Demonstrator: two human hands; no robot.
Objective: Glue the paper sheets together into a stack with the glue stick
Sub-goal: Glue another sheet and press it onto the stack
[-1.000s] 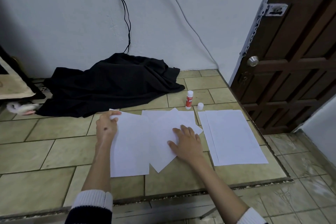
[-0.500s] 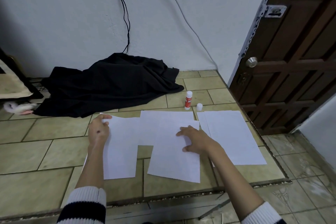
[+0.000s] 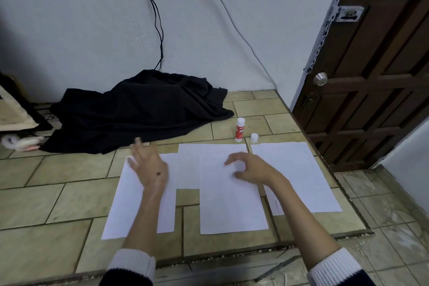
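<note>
Several white paper sheets lie on the tiled floor: a left sheet [image 3: 130,202], a middle sheet [image 3: 229,206] lying over another sheet behind it [image 3: 188,165], and a right pair [image 3: 301,176]. My left hand [image 3: 151,167] hovers open over the left sheet's top, fingers spread, holding nothing. With fingers loosely curled, my right hand [image 3: 250,167] rests over the top of the middle sheet. The red-and-white glue stick [image 3: 239,129] stands upright beyond the sheets, its white cap [image 3: 254,137] off beside it.
A black cloth [image 3: 139,111] is heaped against the wall behind the left sheets. A dark wooden door [image 3: 376,90] stands at the right. The raised tile floor ends in a step edge [image 3: 255,251] just in front of the sheets.
The middle sheet was turned from a tilted position to straight and slid toward me. My left hand let go of the left sheet's corner and lifted; my right hand eased up.
</note>
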